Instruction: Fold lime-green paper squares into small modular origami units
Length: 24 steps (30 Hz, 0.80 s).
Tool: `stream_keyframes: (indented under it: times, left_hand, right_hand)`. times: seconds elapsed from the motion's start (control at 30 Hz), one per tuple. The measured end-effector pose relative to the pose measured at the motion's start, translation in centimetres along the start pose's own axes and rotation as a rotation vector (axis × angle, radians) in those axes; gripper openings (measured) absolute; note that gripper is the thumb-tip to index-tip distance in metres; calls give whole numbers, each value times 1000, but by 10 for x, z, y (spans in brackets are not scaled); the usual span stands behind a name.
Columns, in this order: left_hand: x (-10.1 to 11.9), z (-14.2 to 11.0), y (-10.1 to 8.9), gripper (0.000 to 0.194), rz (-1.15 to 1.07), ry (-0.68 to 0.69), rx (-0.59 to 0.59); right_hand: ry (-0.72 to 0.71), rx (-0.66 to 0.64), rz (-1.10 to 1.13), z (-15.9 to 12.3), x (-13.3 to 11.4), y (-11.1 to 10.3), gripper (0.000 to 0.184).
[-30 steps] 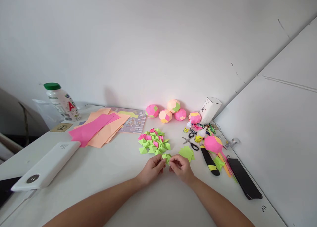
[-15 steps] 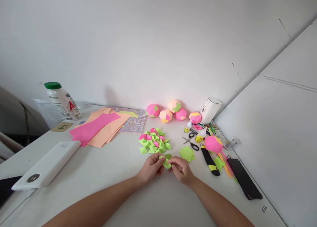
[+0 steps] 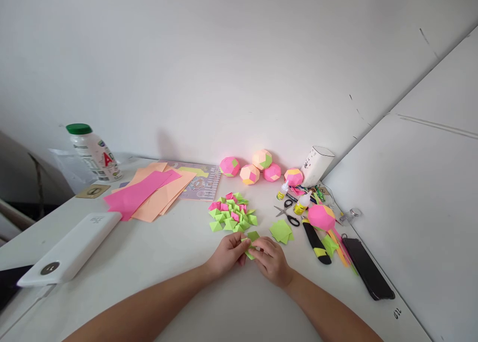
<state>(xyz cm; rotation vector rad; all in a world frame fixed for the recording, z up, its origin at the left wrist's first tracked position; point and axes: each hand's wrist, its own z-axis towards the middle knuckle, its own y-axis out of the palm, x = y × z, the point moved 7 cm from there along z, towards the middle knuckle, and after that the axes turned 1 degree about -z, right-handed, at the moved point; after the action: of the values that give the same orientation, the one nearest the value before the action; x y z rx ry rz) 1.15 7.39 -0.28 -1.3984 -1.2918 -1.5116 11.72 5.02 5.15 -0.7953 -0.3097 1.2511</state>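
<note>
Between my two hands is a small folded piece of green paper point(image 3: 253, 236), partly covered by fingers. My left hand point(image 3: 228, 252) pinches it with the thumb on top. From the other side my right hand point(image 3: 272, 260) has its fingertips closed on the paper's lower right part. Just beyond them lies a heap of folded green and pink paper pieces point(image 3: 232, 213). A small stack of flat green paper squares point(image 3: 282, 231) is to the right of my right hand.
Scissors point(image 3: 287, 213), glue bottles point(image 3: 301, 203), a box cutter point(image 3: 316, 242) and a phone point(image 3: 368, 267) lie at right. Paper balls point(image 3: 249, 174) line the wall. Pink and orange sheets point(image 3: 140, 192), a white power bank point(image 3: 70, 250) and a bottle point(image 3: 95, 153) are at left.
My right hand has shifted slightly left and its fingers now cover more of the green paper. My left hand stays nearly in place.
</note>
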Motion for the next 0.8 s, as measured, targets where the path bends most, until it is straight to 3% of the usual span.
stream_keyframes:
  times: [0.27,0.4,0.7,0.8]
  left_hand:
    - [-4,0,-6,37,137,13,133]
    - [4,-3,-4,37,292,61,119]
    - [8,-4,4,30,308,87,-52]
    - [7,-4,5,27,314,103,-87]
  right_hand:
    - [83,-32,87,-1,9,4,20]
    - [194,-64,173,-2,17,6,16]
    - [737,-49,529,-19,54,19,12]
    - [833,-41,597,-26,61,24,13]
